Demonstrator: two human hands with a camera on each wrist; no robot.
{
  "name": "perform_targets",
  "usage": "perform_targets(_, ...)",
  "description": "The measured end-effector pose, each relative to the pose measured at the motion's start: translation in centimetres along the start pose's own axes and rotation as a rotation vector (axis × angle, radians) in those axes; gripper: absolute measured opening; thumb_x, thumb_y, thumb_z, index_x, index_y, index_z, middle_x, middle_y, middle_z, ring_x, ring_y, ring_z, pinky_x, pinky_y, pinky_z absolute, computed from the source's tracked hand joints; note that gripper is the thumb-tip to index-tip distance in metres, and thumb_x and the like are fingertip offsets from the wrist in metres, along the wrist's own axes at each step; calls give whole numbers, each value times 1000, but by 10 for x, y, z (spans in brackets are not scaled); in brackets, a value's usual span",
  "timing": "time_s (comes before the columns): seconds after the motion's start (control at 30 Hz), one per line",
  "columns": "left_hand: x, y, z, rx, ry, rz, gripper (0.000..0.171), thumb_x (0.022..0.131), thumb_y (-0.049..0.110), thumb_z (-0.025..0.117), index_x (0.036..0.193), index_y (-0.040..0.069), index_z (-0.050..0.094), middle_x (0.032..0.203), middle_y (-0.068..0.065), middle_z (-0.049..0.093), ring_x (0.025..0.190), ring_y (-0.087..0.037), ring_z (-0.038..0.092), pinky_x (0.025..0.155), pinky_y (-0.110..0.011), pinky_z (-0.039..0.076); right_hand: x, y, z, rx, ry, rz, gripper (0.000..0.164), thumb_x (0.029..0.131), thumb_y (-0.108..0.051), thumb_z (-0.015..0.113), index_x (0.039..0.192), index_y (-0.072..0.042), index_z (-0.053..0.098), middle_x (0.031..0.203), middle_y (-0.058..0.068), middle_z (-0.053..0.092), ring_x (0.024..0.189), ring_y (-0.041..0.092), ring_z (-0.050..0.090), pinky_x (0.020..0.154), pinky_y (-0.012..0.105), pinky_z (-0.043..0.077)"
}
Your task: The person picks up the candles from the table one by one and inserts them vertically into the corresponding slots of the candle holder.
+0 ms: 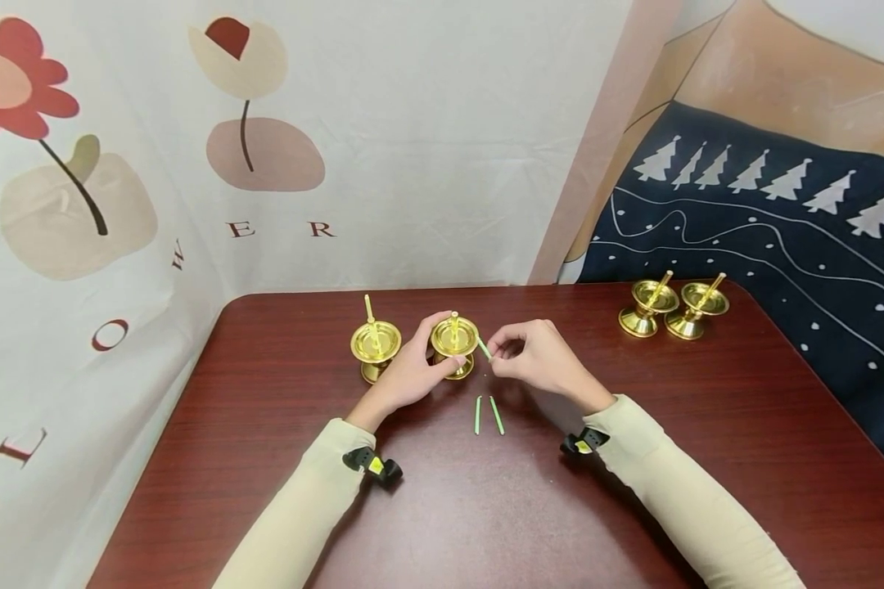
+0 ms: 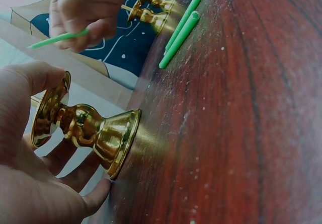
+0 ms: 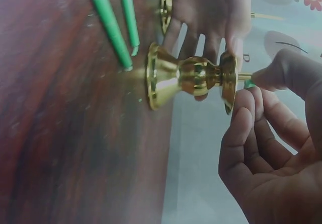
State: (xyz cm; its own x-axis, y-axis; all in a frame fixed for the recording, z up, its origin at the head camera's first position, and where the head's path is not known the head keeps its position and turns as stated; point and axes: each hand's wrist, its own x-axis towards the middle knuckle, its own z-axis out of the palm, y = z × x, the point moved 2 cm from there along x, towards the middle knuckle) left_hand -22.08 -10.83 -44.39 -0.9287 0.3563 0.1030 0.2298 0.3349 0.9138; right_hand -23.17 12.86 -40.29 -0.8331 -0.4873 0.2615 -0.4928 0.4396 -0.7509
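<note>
A brass candle holder stands upright on the table, a short post rising from its dish. My left hand grips this holder, its thumb at the dish in the left wrist view and the other fingers behind the stem. Just to the right, my right hand pinches a thin green candle between thumb and fingertips. In the right wrist view those fingers mostly cover the candle, close to the holder's post. Two more green candles lie side by side on the table in front of the holder.
Left of my left hand stands another brass holder with a taller stick on it. Two similar holders are at the table's back right. A printed cloth hangs behind the dark red table.
</note>
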Motion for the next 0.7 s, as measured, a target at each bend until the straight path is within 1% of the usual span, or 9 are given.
perform_targets(0.2,0,1,0,-16,-8,7,76,105,14,74,169,12,33,161,-22,51,149,-35,53,122,-52,41,13,-7,2,49,63,-29,13,83,2,76,87,-10,81,79,-6,72,75,15,67,71,26,55)
perform_targets(0.4,0,2,0,-35,-9,-4,78,105,14,74,170,12,31,160,-21,52,149,-33,53,122,-50,41,27,-16,1,87,139,-55,11,85,2,77,88,-9,80,82,-3,73,77,18,68,72,25,55)
perform_targets(0.6,0,-1,0,-15,-3,2,78,105,15,74,170,13,32,158,-20,54,146,-32,56,120,-50,44,38,-22,2,134,212,-66,5,90,-3,76,92,-4,80,85,3,75,77,19,68,70,28,55)
perform_targets(0.7,1,-2,0,-10,-2,1,78,105,16,74,170,12,31,158,-20,55,145,-33,56,120,-51,44,41,-24,4,150,246,-75,4,93,-5,76,93,-2,79,86,4,76,75,19,67,68,29,54)
